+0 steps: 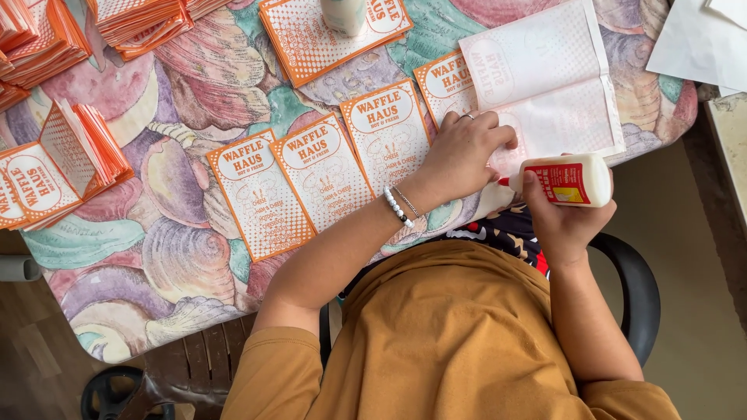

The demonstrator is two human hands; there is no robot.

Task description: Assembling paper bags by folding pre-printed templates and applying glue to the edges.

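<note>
A white glue bottle is gripped in the right hand, nozzle at the unfolded paper bag, which is pinned flat under the left hand; gluing is judged underway, and a steady squeeze along the flap edge is called for.

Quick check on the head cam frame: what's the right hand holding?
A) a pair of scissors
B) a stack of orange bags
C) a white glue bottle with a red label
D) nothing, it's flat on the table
C: the right hand grips a white glue bottle with a red label, its tip pointing toward the left hand, which presses on the flattened white paper bag.
</note>
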